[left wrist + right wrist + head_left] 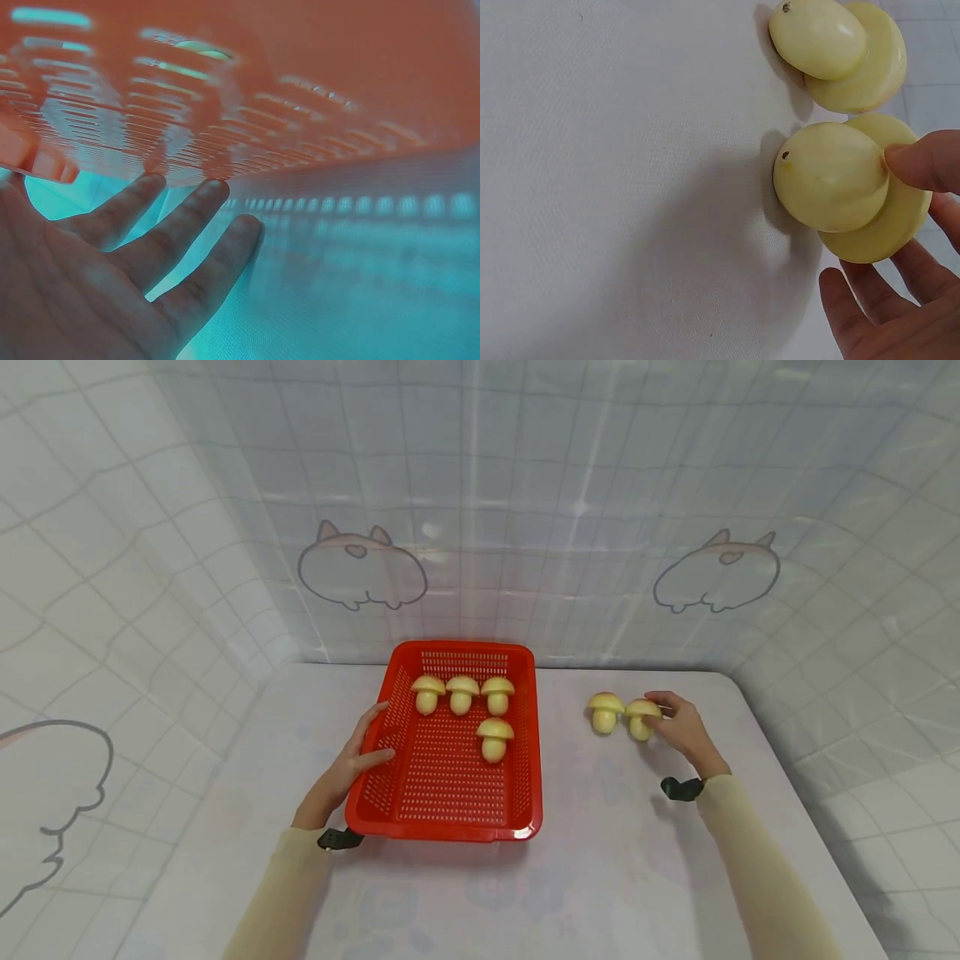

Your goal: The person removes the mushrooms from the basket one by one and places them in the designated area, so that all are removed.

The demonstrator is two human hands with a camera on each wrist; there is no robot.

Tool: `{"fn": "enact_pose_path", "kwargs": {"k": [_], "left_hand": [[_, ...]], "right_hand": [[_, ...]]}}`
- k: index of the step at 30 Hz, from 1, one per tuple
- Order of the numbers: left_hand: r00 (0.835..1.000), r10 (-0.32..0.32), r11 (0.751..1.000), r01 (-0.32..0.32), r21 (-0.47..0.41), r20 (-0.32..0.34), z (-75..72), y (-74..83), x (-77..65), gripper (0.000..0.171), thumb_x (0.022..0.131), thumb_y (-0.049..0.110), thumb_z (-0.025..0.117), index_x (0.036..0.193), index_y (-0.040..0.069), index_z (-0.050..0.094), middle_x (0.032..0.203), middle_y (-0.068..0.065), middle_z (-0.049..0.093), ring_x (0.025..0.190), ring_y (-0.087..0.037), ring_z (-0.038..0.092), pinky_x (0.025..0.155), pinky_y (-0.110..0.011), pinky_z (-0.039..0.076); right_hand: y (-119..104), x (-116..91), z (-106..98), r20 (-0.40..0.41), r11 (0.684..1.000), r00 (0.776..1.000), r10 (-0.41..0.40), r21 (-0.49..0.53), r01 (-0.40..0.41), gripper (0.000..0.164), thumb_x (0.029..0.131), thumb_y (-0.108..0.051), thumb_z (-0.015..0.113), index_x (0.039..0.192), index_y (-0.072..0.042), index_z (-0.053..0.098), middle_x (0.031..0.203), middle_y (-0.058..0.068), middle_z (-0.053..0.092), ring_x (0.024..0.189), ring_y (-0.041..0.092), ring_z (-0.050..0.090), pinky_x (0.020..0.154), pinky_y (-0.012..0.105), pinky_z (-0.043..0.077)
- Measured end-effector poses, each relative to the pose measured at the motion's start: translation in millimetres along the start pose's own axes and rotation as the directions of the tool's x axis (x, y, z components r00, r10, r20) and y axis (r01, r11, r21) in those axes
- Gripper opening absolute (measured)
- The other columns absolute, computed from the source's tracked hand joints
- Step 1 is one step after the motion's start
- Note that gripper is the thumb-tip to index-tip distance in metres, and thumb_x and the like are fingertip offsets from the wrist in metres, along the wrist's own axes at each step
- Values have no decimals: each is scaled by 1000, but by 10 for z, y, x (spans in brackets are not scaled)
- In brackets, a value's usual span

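My left hand (345, 775) holds the left side of a red plastic basket (534, 735), thumb and one finger over the rim. In the left wrist view, other fingers (176, 232) reach beneath its slotted bottom. Inside lie several toy mushrooms: a row at the back, including one (462, 695) in the middle, and one (495, 741) farther forward on the right. Over on the right, my right hand (688, 732) grips a pale yellow toy mushroom (829, 176) by its cap, thumb on one side and fingers around the other. Another mushroom (604, 713) lies just left of it.
The white-covered table (600, 877) ends at a tiled-pattern curtain or sheet (540, 577) behind, with similar sheets along both sides. Dark bands (682, 789) sit at both wrists. The basket stands between the left hand and the two mushrooms outside it.
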State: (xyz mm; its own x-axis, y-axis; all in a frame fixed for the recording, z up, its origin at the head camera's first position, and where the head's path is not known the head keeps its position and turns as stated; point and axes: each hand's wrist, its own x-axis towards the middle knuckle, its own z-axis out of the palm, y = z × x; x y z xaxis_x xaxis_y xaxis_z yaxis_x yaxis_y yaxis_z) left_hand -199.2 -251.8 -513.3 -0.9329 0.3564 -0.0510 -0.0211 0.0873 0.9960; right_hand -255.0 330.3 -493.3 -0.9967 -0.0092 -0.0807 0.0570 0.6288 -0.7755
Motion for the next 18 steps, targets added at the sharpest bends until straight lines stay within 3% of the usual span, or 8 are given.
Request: {"fn": "enact_pose_path", "kwargs": {"k": [13, 18], "left_hand": [[1000, 1, 1000, -1, 2, -1, -4, -4, 2, 81, 100, 19, 58, 164, 30, 10, 154, -25, 28, 125, -47, 48, 88, -49, 60], [1000, -5, 1000, 5, 1, -4, -5, -2, 0, 81, 100, 20, 58, 164, 31, 10, 154, -25, 28, 124, -48, 49, 87, -49, 60]], "right_hand": [[-64, -19, -101, 34, 999, 998, 47, -29, -46, 70, 97, -23, 69, 155, 0, 37, 158, 31, 37, 147, 52, 33, 115, 65, 35], [-49, -25, -103, 48, 999, 998, 43, -18, -42, 66, 97, -18, 67, 153, 2, 38, 156, 32, 37, 142, 53, 38, 113, 63, 38]]}}
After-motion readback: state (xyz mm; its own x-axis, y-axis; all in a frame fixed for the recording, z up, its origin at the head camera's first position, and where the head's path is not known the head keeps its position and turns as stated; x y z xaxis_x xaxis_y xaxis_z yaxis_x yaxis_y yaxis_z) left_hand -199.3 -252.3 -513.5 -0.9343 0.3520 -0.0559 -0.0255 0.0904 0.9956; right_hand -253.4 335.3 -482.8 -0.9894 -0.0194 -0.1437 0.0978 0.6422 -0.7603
